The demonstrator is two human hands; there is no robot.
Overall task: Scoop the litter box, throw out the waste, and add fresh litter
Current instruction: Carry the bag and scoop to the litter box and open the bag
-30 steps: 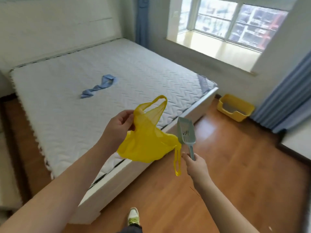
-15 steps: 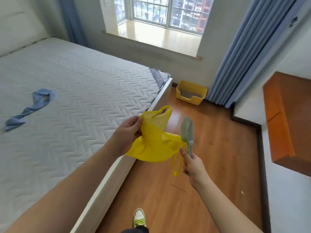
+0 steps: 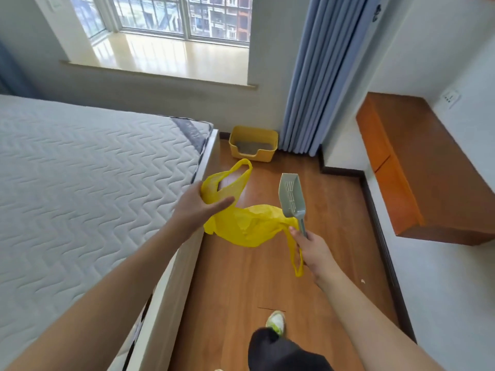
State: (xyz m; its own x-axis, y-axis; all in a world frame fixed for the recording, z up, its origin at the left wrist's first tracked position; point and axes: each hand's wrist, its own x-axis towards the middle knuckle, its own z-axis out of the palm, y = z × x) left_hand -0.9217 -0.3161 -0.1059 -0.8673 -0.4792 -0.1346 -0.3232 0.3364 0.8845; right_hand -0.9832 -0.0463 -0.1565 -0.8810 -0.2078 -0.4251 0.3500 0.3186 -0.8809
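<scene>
Nearest me, my right hand (image 3: pixel 312 246) grips the handle of the grey litter scoop (image 3: pixel 291 197), blade up, and also holds one handle of the yellow plastic bag (image 3: pixel 247 223). My left hand (image 3: pixel 199 207) grips the bag's other handle beside the mattress (image 3: pixel 88 188). Farther off, the yellow litter box (image 3: pixel 253 143) sits on the wood floor (image 3: pixel 334 236) between the bed's corner and the blue curtain (image 3: pixel 308 76), litter inside.

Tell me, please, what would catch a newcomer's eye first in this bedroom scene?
Probably the bright yellow plastic bag stretched between the two hands at the centre: the left hand grips one end, while the right hand holds its other handle and a grey litter scoop. Next, the yellow litter box on the wooden floor ahead, beside the blue curtain.
</scene>
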